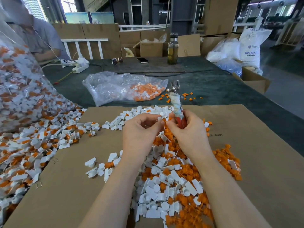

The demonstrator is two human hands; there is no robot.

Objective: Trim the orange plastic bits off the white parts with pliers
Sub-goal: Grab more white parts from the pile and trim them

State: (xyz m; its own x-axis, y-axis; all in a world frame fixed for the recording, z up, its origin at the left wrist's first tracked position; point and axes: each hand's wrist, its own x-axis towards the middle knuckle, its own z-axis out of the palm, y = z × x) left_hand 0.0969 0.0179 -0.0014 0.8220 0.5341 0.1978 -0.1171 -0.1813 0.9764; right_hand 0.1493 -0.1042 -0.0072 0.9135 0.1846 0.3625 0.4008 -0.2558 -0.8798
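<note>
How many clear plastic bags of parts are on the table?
2: a big full bag at the left edge, and a flatter, mostly empty bag beyond the cardboard. Others may lie outside the view.

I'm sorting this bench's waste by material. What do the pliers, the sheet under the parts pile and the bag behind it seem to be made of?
Pliers: shiny silvery head, likely steel; handles red, probably plastic-coated, partly wrapped in pale cloth or tape.
Sheet: matte brown, with printed lettering, looks like cardboard.
Bag: clear, crinkled, glossy film, apparently thin plastic.
</note>
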